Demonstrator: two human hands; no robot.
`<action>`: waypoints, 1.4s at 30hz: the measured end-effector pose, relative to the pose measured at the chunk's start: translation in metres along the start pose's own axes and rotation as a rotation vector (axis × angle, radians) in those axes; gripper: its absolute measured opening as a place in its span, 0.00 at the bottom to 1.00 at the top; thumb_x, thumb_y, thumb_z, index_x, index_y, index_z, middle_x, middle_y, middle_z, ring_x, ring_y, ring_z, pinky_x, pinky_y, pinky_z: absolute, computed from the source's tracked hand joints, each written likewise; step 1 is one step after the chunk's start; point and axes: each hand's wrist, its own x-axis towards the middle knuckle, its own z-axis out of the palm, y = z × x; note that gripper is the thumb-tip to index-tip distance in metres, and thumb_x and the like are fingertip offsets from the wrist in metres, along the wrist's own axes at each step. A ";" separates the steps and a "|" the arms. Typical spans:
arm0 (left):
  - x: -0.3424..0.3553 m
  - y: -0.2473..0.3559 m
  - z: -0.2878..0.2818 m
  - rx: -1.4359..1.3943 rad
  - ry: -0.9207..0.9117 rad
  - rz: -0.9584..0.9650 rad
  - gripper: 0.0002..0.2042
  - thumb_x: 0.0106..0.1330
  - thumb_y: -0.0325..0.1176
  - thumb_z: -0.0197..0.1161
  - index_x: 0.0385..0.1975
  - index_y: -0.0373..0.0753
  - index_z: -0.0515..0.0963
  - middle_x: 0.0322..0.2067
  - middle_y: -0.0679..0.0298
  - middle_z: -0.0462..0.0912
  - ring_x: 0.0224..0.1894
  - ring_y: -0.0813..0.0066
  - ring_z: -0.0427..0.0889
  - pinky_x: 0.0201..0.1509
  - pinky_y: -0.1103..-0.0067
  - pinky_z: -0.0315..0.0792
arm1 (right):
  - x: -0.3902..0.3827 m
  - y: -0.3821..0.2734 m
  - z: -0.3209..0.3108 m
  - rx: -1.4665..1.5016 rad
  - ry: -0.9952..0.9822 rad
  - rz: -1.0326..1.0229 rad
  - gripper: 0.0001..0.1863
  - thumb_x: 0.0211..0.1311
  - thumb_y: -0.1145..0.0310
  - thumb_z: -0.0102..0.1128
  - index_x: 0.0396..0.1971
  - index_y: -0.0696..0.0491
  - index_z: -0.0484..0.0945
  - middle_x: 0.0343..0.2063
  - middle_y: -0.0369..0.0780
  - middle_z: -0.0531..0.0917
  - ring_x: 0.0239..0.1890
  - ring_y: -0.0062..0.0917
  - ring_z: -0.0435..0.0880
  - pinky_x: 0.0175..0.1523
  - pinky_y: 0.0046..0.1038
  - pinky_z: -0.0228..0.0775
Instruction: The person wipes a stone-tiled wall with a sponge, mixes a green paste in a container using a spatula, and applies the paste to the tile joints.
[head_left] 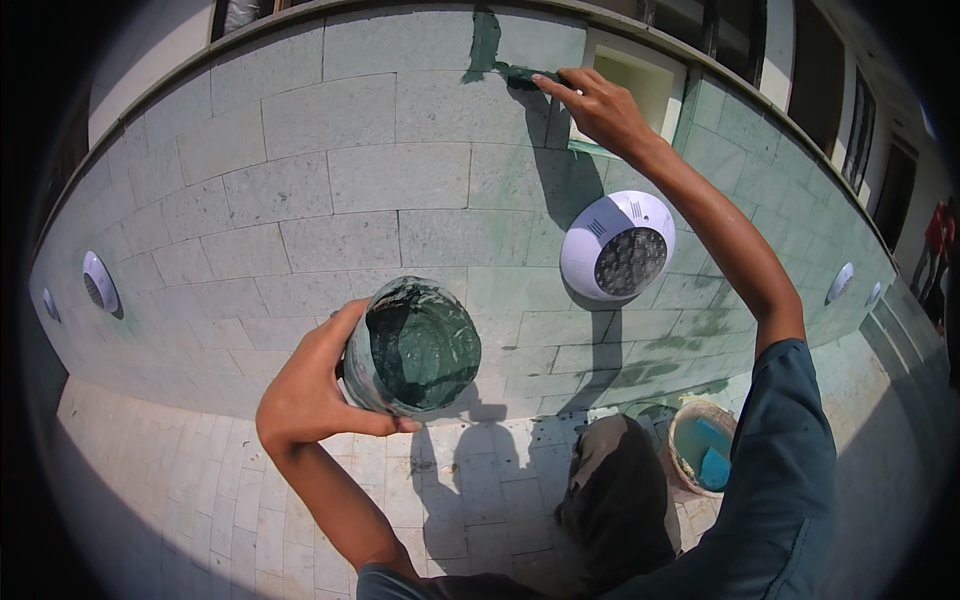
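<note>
My left hand point(318, 385) is wrapped round a round plastic tub point(356, 365), tilted so its mouth faces me. Thick dark green paste point(425, 350) coats the inside and rim. High on the tiled wall, my right hand point(600, 105) grips a small hand tool point(522, 77) smeared with the same green; its exact kind is hidden by paste and fingers. The tool's end touches the wall beside a wet dark green streak point(485, 42), which runs along a tile joint below the top edge.
A round white light fixture point(620, 245) sticks out from the tiled wall point(340, 180) below my right forearm. Right of my hand is a square recess point(640, 85). A bucket point(678, 455) with water and a blue item stands on the paved floor point(235, 490). Someone in red point(940, 230) is far right.
</note>
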 end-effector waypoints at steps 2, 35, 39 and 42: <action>0.001 0.000 0.000 -0.011 -0.004 -0.008 0.51 0.26 0.41 0.85 0.59 0.32 0.71 0.49 0.52 0.81 0.53 0.57 0.80 0.60 0.67 0.71 | 0.005 -0.002 -0.009 0.042 0.016 0.036 0.29 0.61 0.80 0.59 0.62 0.39 0.75 0.46 0.44 0.83 0.48 0.33 0.84 0.46 0.31 0.83; 0.006 -0.003 0.004 -0.007 -0.004 -0.010 0.53 0.25 0.43 0.85 0.60 0.32 0.70 0.50 0.52 0.81 0.53 0.57 0.81 0.60 0.69 0.71 | -0.035 -0.004 -0.052 0.580 -0.161 0.815 0.18 0.71 0.67 0.53 0.59 0.50 0.79 0.30 0.42 0.86 0.31 0.22 0.84 0.40 0.26 0.75; 0.006 -0.002 0.004 0.029 -0.017 0.001 0.53 0.25 0.43 0.86 0.60 0.31 0.70 0.50 0.52 0.81 0.54 0.57 0.81 0.60 0.68 0.71 | -0.032 -0.021 -0.042 0.591 -0.050 0.857 0.19 0.70 0.66 0.53 0.57 0.52 0.80 0.22 0.39 0.82 0.22 0.17 0.75 0.30 0.25 0.68; 0.008 -0.002 0.006 0.024 -0.023 0.010 0.53 0.25 0.44 0.86 0.60 0.31 0.70 0.50 0.51 0.81 0.54 0.56 0.81 0.61 0.68 0.71 | -0.028 -0.043 -0.036 0.584 0.067 0.905 0.18 0.67 0.67 0.54 0.53 0.55 0.82 0.18 0.42 0.79 0.19 0.19 0.74 0.28 0.26 0.67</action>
